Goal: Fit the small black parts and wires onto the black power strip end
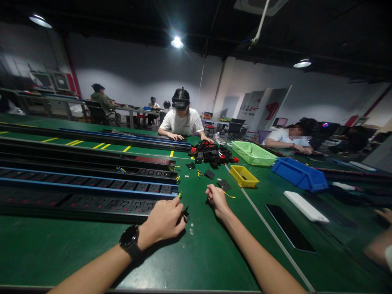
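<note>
My left hand (165, 218), with a watch on its wrist, is closed at the right end of the nearest power strip (110, 204). A small black end piece (185, 213) pokes out past its fingers. My right hand (217, 199) is curled just above the green table, its fingertips pressed together; whatever they may pinch is too small to make out. Beside it lies a black square plate (224, 184) with a yellow wire. Another black plate (209, 174) rests a little farther off. More long strips, one with a blue edge (92, 184), lie parallel on the left.
A heap of black and red parts (214, 152) lies before a co-worker (181, 118). On the right are a green basket (252, 153), a yellow bin (244, 177), a blue bin (298, 174), a white box-like device (306, 206) and a phone (289, 227). Another person's arm enters at far right.
</note>
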{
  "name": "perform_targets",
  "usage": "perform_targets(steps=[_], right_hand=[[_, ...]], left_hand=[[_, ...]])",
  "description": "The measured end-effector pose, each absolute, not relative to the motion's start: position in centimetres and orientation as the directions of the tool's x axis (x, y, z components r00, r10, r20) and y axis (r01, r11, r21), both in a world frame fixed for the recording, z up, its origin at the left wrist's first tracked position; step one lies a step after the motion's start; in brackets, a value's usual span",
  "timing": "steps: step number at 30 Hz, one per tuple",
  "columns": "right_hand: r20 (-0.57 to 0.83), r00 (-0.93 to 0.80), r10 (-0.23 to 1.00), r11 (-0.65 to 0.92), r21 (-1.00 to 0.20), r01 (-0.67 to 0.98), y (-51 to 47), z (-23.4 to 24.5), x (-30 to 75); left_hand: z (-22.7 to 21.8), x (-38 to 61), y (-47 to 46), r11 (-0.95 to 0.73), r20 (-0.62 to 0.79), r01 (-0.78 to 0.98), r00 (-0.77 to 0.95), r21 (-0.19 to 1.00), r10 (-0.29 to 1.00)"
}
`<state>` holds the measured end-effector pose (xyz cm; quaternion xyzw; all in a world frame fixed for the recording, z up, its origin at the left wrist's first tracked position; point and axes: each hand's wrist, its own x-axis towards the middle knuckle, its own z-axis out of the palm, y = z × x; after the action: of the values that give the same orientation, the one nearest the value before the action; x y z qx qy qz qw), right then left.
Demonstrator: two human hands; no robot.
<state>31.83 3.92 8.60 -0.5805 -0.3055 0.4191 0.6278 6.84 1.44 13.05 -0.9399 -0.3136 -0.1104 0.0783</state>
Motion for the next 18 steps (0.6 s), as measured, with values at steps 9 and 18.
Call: perform_targets(steps=[9, 18], right_hand=[[-0.108, 0.452, 0.885, -0.038, -0.986, -0.160, 3.92, 8.62, 31.79], [-0.106, 0.436, 0.894, -0.040, -0.986, -0.159, 3.89, 8.65, 31.85]], left_hand=[[12.99, 6.86, 1.49, -0.792, 0.261, 0.605, 0.780, -0.082, 0.568], [13.21, 6.87, 1.41, -0.789, 0.257, 0.609, 0.776, -0.074, 0.575]])
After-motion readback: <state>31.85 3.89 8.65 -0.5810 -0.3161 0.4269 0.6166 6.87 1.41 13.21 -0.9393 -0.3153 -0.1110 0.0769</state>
